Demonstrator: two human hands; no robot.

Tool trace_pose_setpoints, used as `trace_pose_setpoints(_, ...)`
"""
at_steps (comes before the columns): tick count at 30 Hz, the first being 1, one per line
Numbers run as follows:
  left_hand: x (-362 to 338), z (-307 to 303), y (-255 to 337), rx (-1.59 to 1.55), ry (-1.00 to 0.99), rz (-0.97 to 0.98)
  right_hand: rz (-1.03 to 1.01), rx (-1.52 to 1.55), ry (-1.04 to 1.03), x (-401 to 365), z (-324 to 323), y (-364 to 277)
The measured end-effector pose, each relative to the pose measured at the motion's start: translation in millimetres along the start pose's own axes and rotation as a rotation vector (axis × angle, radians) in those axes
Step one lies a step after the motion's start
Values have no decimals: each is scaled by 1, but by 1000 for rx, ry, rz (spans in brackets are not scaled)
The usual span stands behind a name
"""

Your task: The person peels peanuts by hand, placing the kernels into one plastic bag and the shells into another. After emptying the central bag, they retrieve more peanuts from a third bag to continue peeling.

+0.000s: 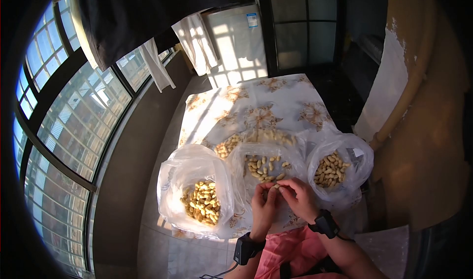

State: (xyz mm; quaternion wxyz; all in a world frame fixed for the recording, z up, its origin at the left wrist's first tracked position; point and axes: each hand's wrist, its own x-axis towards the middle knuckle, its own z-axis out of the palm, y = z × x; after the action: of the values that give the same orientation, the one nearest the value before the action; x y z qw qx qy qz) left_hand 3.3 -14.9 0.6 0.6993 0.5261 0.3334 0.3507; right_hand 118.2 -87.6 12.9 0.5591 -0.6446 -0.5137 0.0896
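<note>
1. At the table's near side, the left hand (263, 207) and right hand (300, 198) meet, thumbs and fingertips closed together on one peanut pod (276, 186).
2. Pinch: opposed thumbs, close together, should give fine control; light, even pressure would probably spare the contents.
3. Beyond the fingertips: loose peanuts (265, 170) in the middle plastic bag (238, 161); holding the pod low over it would likely limit scatter.
4. Flanking: left bag (170, 180) and right bag (365, 168), both holding peanuts.
5. Background: blue-and-white label (252, 20) on a pale panel (236, 42); lettering illegible, no brand readable.
</note>
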Motion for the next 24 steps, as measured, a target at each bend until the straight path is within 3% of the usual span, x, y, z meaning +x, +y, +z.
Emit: trace_pose_setpoints(24, 0, -1, -1, 13, -9, 29, 10, 3, 0, -1, 0, 2)
